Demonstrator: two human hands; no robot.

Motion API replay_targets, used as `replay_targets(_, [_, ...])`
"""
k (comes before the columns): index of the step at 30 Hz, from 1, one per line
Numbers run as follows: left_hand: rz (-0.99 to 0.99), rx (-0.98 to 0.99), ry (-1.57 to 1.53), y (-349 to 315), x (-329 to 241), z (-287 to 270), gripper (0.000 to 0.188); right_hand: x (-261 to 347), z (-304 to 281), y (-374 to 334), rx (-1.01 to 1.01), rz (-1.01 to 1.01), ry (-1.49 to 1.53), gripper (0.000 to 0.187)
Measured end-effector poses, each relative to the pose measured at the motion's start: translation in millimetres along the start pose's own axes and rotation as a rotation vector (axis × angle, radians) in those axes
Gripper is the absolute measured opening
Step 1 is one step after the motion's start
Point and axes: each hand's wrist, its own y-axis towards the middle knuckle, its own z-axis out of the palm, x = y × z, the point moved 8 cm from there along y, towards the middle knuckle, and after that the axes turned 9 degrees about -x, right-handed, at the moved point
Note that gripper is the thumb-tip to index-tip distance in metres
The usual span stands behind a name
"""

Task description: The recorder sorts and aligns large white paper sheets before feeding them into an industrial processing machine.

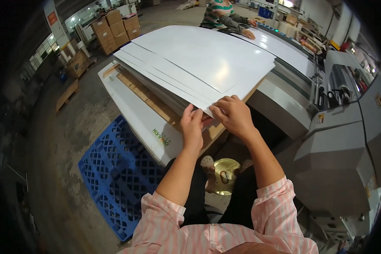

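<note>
A stack of large, glossy white sheets (pixel 190 55) lies in front of me, its layers slightly fanned so that several edges show. At the near corner of the stack, my left hand (pixel 192 127) grips the sheets from the left, fingers curled at their edge. Close beside it, my right hand (pixel 233 116) is closed on the same corner, its fingers bent over the top sheet. The fingertips of both hands are partly hidden at the sheet edges. Beneath the stack are a wooden strip (pixel 146 96) and a white board (pixel 135 122) with green print.
A blue plastic pallet (pixel 118 178) lies on the floor at the left. A large grey machine (pixel 334 156) stands close on the right. Across the stack, another person (pixel 224 17) handles a white sheet on the machine. Cardboard boxes (pixel 114 29) are piled far left; a gold-coloured round stool (pixel 224 186) is below my arms.
</note>
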Motion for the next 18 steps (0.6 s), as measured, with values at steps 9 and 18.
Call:
replay_targets(9, [-0.015, -0.027, 0.032, -1, 2, -1, 0.053, -7, 10, -1, 0.074, 0.117, 0.048, 0.028])
replay_targets(18, [-0.031, 0.012, 0.026, -1, 3, 2, 0.05, -12, 5, 3, -0.062, 0.156, -0.002, 0.022])
